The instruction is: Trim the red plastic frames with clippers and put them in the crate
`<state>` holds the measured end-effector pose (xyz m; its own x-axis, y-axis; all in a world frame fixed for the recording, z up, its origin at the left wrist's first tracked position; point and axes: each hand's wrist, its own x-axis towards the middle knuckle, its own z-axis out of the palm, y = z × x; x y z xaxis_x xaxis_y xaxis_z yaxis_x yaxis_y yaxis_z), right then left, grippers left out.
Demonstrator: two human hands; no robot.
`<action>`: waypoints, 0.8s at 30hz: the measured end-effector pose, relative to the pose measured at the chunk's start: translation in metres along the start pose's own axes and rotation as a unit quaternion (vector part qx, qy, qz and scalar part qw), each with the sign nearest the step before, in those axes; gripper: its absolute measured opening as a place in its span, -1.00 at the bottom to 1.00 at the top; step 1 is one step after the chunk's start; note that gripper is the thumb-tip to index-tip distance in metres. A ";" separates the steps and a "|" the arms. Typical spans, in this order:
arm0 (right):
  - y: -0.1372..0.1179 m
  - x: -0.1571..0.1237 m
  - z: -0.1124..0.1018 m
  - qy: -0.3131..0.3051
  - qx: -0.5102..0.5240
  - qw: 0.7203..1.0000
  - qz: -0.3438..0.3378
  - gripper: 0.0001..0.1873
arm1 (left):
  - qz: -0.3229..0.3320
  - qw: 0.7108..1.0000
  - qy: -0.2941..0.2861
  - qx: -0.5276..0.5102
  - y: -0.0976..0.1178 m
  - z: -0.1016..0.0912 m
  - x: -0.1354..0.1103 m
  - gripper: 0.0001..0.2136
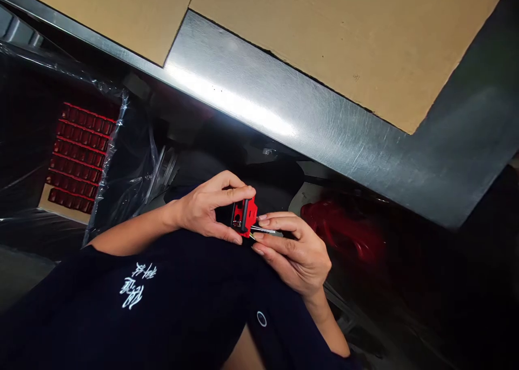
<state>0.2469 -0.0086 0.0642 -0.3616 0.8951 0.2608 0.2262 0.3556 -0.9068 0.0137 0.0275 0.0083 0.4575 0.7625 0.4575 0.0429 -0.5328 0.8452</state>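
My left hand (206, 210) grips a small red plastic part (245, 217) by its sides, with fingers across the top and thumb below. The part has a dark rectangular opening in its face. My right hand (292, 253) pinches a thin metal rod or pin (264, 230) between thumb and fingers. The tip of this slim piece meets the lower edge of the red part. Fingers hide part of the red piece, and I cannot tell what the thin piece is exactly.
Above my hands runs a scratched steel table edge (284, 126) topped with cardboard sheets (324, 51). At left, plastic film partly covers a tray (79, 156) holding rows of red parts. A blurred red object (344, 232) lies at right. My dark shirt (133, 310) fills the bottom.
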 end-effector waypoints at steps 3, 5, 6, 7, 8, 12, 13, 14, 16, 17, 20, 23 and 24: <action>-0.002 -0.002 0.000 -0.001 0.006 1.000 0.005 -0.83 | 0.012 1.000 -0.010 0.004 0.001 -0.001 0.001 -0.11; -0.003 -0.003 0.001 0.001 0.006 1.000 0.009 -0.81 | 0.014 1.000 -0.012 0.006 0.002 -0.001 0.001 -0.12; -0.004 -0.003 0.001 0.004 0.004 1.000 0.009 -0.80 | 0.013 1.000 -0.012 0.006 0.002 -0.001 0.002 -0.13; -0.004 -0.003 0.001 0.007 0.001 1.000 0.009 -0.80 | 0.012 1.000 -0.012 0.007 0.002 -0.001 0.002 -0.13; -0.004 -0.004 0.002 0.010 -0.003 1.000 0.006 -0.79 | 0.010 1.000 -0.012 0.007 0.002 -0.001 0.001 -0.13; -0.004 -0.004 0.003 0.021 -0.015 1.000 -0.010 -0.77 | 0.007 1.000 -0.008 0.008 0.002 -0.001 0.001 -0.12; -0.004 -0.004 0.003 0.023 -0.017 0.999 -0.014 -0.76 | 0.006 1.000 -0.006 0.008 0.002 -0.001 0.001 -0.12; -0.004 -0.004 0.003 0.026 -0.020 0.999 -0.018 -0.75 | 0.006 1.000 -0.006 0.008 0.002 -0.001 0.001 -0.12; -0.005 -0.003 0.003 0.028 -0.029 0.999 -0.026 -0.73 | 0.003 1.000 -0.005 0.011 0.003 0.000 0.001 -0.14; -0.005 -0.003 0.003 0.029 -0.034 0.999 -0.030 -0.73 | 0.002 1.000 -0.005 0.011 0.003 0.000 0.002 -0.15; -0.007 -0.001 0.005 0.033 -0.042 0.998 -0.039 -0.73 | -0.004 1.000 0.005 0.015 0.004 0.000 0.002 -0.21; -0.007 -0.003 0.008 0.051 -0.050 0.997 -0.036 -0.71 | -0.010 1.000 0.018 0.022 0.004 0.001 0.002 -0.24; -0.006 -0.004 0.009 0.060 -0.053 0.996 -0.033 -0.70 | -0.011 0.999 0.022 0.022 0.004 0.001 0.001 -0.24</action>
<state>0.2390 -0.0168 0.0661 -0.2696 0.8921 0.3627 0.3018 0.4360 -0.8478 0.0153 0.0259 0.0119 0.4163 0.7889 0.4520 0.0916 -0.5310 0.8424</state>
